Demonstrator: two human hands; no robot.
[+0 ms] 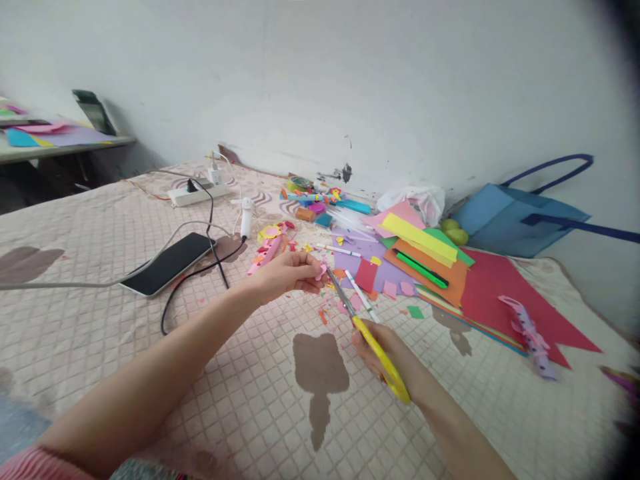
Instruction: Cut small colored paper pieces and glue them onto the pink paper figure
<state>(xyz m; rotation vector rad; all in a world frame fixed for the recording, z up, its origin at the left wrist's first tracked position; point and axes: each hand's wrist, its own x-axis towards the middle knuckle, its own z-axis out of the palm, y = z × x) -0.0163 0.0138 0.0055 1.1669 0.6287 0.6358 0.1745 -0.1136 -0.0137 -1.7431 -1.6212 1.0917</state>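
Observation:
My left hand (296, 272) pinches a small pink paper piece (321, 269) between thumb and fingers. Yellow-handled scissors (367, 337) are gripped in my right hand (383, 353), their blades pointing up and left so the tips meet the edge of the pink piece. Below the blades, bits of cut paper (324, 316) in orange and pink are scattered over the cloth. A white marker (361, 295) lies just beyond my right hand, and a purple sheet (345, 267) with a red paper piece (367, 275) on it sits behind the scissors.
On the left lie a black tablet (170, 263), cables and a white power strip (197, 192). To the right are red paper (505, 293), a green marker (423, 268) and a decorated purple paper roll (531, 340). A blue bag (515, 217) leans near the wall.

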